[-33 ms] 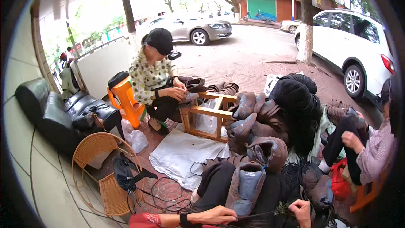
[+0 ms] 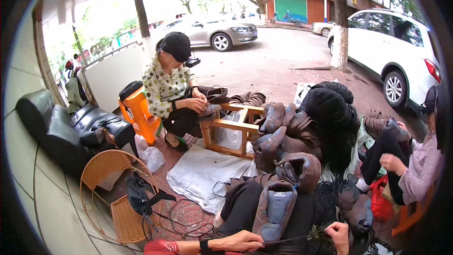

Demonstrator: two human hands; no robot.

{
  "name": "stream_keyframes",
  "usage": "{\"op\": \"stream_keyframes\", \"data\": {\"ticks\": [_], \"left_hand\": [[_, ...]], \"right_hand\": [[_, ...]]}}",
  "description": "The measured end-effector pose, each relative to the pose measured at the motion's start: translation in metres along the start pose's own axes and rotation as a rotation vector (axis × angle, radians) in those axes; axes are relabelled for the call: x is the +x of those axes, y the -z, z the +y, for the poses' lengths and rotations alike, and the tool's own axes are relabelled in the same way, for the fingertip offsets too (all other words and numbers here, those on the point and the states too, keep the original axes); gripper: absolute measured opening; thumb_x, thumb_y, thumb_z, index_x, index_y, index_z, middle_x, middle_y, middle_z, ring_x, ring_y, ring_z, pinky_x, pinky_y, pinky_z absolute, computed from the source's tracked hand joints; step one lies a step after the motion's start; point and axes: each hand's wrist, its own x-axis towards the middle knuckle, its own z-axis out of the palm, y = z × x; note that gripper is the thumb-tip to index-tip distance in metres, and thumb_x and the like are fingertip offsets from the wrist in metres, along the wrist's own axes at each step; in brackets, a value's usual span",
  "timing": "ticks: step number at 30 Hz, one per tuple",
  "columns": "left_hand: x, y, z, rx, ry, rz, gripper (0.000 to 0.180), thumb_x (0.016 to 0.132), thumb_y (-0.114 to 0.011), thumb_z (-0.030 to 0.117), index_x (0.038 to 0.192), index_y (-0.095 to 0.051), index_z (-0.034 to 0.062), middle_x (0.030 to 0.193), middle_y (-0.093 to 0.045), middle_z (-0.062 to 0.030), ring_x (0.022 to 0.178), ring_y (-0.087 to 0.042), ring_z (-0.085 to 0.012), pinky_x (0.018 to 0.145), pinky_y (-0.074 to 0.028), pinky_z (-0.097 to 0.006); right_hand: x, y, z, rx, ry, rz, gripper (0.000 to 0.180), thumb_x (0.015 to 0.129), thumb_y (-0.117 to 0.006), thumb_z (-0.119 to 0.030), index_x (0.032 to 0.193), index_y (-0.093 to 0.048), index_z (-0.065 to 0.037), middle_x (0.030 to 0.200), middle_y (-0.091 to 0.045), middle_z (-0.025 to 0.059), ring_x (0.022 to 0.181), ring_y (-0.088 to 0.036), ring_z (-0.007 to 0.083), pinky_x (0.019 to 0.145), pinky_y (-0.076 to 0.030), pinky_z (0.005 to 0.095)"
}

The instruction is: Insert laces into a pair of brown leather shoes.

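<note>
1. The brown shoe lies on the lap; brace it there against slipping.
2. The left hand pinches a dark cord; the right hand appears to grip it farther along.
3. Pull evenly, clear of the black cord pile alongside.

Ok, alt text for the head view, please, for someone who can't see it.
A person's left hand and right hand hold a dark cord by a brown-and-grey shoe on their lap. Two other people sit near piled shoes outdoors, with cars beyond.
</note>
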Motion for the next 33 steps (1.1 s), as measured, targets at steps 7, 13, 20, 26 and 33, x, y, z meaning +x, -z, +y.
{"op": "stream_keyframes", "data": {"ticks": [7, 13, 20, 26, 33], "left_hand": [[-0.023, 0.005, 0.042, -0.147, 0.058, 0.084, 0.016, 0.086, -0.052, 0.016, 0.083, -0.060, 0.0018, 0.065, -0.058, -0.0044, 0.055, -0.052, -0.0120, 0.050, -0.040, -0.025], [-0.037, 0.013, 0.036, -0.169, 0.069, 0.105, 0.019, 0.087, -0.054, 0.016, 0.076, -0.058, 0.0009, 0.062, -0.053, 0.0024, 0.059, -0.049, -0.0048, 0.050, -0.039, -0.019], [-0.009, 0.010, 0.002, 0.085, -0.050, 0.059, 0.024, 0.089, -0.052, 0.024, 0.085, -0.059, 0.0015, 0.063, -0.053, -0.0002, 0.056, -0.046, -0.0064, 0.051, -0.038, -0.023], [0.051, -0.020, 0.032, 0.438, -0.140, 0.105, 0.027, 0.086, -0.054, 0.026, 0.084, -0.058, -0.0004, 0.070, -0.058, -0.0185, 0.064, -0.058, -0.0307, 0.059, -0.045, -0.036], [0.041, -0.013, 0.027, 0.408, -0.268, 0.163, 0.024, 0.087, -0.053, 0.023, 0.091, -0.057, -0.0001, 0.063, -0.058, -0.0109, 0.057, -0.059, -0.0211, 0.055, -0.046, -0.032]], "right_hand": [[0.017, 0.033, 0.063, -0.082, 0.041, 0.493, 0.016, 0.069, -0.063, -0.005, 0.058, -0.054, 0.004, 0.052, -0.050, -0.0008, 0.052, -0.043, 0.0053, 0.050, -0.036, 0.0241], [0.010, 0.088, 0.127, -0.450, 0.082, 0.879, 0.026, 0.072, -0.066, -0.012, 0.058, -0.051, 0.004, 0.050, -0.048, 0.0088, 0.047, -0.043, 0.0139, 0.049, -0.035, 0.0321], [0.005, 0.078, 0.105, -1.198, -0.227, 0.713, 0.023, 0.065, -0.066, -0.012, 0.083, -0.057, 0.000, 0.089, -0.055, 0.0168, 0.081, -0.052, 0.0346, 0.068, -0.043, 0.0451], [0.001, -0.089, -0.080, -0.374, 0.763, 0.018, 0.033, 0.066, -0.069, -0.007, 0.097, -0.058, -0.002, 0.096, -0.059, 0.0141, 0.089, -0.057, 0.0309, 0.079, -0.047, 0.0361], [-0.001, -0.124, -0.052, -0.165, 0.392, -0.319, 0.033, 0.088, -0.050, -0.028, 0.111, -0.054, -0.004, 0.080, -0.061, 0.0179, 0.069, -0.062, 0.0312, 0.063, -0.048, 0.0344]]}}
